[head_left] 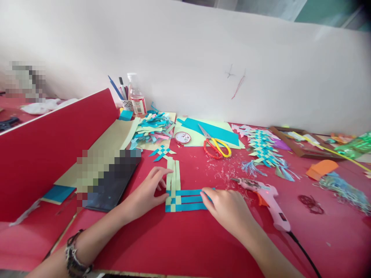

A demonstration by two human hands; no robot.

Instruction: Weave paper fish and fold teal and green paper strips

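Observation:
Blue and pale green paper strips are interlaced into a small checkered corner (173, 204) on the red tabletop. Loose pale green strips (176, 175) run away from me, and loose blue strips (191, 200) run to the right. My left hand (150, 189) lies beside the weave, thumb at its left edge and index finger by the green strips, with a gap between them. At the far ends of the blue strips, my right hand (228, 208) pinches them between thumb and fingers; its other fingers are tucked out of sight.
Scissors (217, 146) lie beyond the strips, near a finished small woven piece (163, 151). A pink glue gun (268, 197) with a black cord rests right of my right hand. A dark flat device (116, 185) is on the left; a bottle (137, 96) stands behind.

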